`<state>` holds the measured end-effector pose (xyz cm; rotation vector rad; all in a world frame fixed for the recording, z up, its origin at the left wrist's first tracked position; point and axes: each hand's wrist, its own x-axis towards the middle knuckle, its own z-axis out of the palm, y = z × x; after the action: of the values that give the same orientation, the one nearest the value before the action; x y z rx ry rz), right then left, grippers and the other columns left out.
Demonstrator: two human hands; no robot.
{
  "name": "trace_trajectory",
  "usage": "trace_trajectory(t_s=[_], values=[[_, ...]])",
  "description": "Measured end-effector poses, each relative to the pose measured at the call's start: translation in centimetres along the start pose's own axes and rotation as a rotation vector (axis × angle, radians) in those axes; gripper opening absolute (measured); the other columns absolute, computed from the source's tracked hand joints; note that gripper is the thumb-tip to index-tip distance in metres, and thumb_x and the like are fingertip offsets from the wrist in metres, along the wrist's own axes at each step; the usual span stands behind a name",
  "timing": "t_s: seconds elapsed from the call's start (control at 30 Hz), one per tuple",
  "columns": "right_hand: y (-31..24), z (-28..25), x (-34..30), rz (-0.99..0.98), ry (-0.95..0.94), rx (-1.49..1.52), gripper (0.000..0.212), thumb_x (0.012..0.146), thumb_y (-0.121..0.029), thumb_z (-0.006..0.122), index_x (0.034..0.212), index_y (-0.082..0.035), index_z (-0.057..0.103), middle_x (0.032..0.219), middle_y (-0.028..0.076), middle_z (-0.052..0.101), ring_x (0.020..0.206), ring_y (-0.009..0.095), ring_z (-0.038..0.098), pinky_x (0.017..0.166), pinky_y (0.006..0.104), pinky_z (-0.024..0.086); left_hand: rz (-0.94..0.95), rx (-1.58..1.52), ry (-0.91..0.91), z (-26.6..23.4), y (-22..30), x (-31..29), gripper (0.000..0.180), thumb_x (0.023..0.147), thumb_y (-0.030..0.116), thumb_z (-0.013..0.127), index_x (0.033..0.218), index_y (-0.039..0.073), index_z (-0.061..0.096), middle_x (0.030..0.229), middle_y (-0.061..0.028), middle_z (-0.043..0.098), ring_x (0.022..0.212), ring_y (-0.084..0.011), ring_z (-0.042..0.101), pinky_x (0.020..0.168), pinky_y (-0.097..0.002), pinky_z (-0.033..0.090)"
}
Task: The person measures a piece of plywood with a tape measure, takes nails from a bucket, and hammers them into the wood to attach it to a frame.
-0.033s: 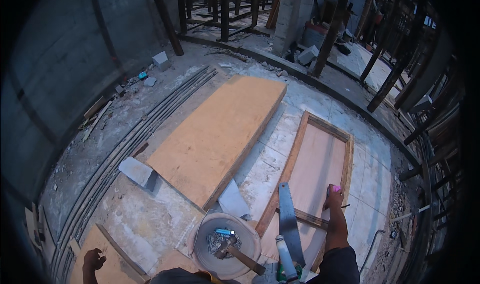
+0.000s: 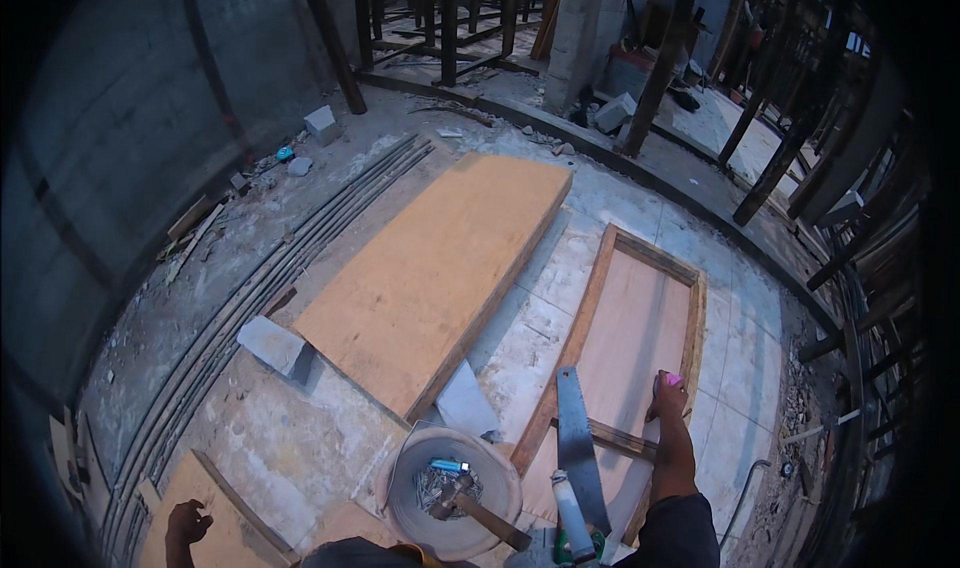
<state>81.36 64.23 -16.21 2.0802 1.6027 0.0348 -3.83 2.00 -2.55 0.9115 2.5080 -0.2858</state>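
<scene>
My right hand [image 2: 669, 398] reaches over the right rail of a wooden frame backed with pale plywood [image 2: 638, 328]. Its fingers are closed around a small pink thing [image 2: 674, 379], mostly hidden by the hand. At the lower left, my left hand [image 2: 188, 520] hovers over or rests on a plywood panel [image 2: 215, 513]; its fingers are bent but apart, with nothing in them. A handsaw [image 2: 580, 448] lies across the frame's left rail. Left of it stands a round bucket [image 2: 395, 478] with nails [image 2: 432, 486], a blue lighter-like item [image 2: 450, 464] and a hammer [image 2: 490, 521].
A large plywood-faced panel [image 2: 440, 278] lies in the middle, propped on pale blocks [image 2: 275, 348]. Long metal rods [image 2: 270, 273] run along its left. Timber props [image 2: 665, 68] and a concrete ledge [image 2: 600, 148] border the far side. A grey wall [image 2: 120, 118] rises at left.
My right hand and the pink thing have shifted very slightly; less of the pink shows now. Everything else stays as it was.
</scene>
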Motion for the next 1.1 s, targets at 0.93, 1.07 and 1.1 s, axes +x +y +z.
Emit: trace_trajectory(t_s=[0.93, 1.07, 1.1], values=[[-26.2, -28.9, -40.6, -1.336, -0.967, 1.828, 0.067, 0.079, -0.037, 0.053, 0.132, 0.003, 0.048, 0.120, 0.026, 0.060, 0.106, 0.039, 0.063, 0.091, 0.0486, 0.052, 0.659, -0.527, 0.332, -1.4, 2.7, -12.9, 0.024, 0.089, 0.017, 0.066, 0.109, 0.004, 0.064, 0.099, -0.0125, 0.067, 0.079, -0.0275, 0.067, 0.070, -0.0383, 0.054], [-30.5, -29.4, -51.0, -1.410, -1.183, 1.542, 0.055, 0.084, -0.042, 0.056, 0.121, -0.001, 0.052, 0.112, 0.025, 0.062, 0.099, 0.035, 0.066, 0.080, 0.0447, 0.057, 0.923, -0.538, 0.450, -3.0, 3.5, -14.0, 0.030, 0.089, 0.016, 0.067, 0.116, 0.006, 0.062, 0.102, -0.0106, 0.067, 0.083, -0.0243, 0.068, 0.071, -0.0364, 0.055], [-31.7, -29.9, -54.5, -1.447, -1.129, 1.449, 0.053, 0.085, -0.041, 0.057, 0.120, -0.001, 0.054, 0.112, 0.022, 0.062, 0.100, 0.032, 0.064, 0.081, 0.0421, 0.055, 0.879, -0.741, 0.370, -3.4, 2.9, -14.7, 0.032, 0.092, 0.019, 0.063, 0.121, 0.005, 0.059, 0.103, -0.0113, 0.067, 0.085, -0.0243, 0.068, 0.072, -0.0367, 0.056]])
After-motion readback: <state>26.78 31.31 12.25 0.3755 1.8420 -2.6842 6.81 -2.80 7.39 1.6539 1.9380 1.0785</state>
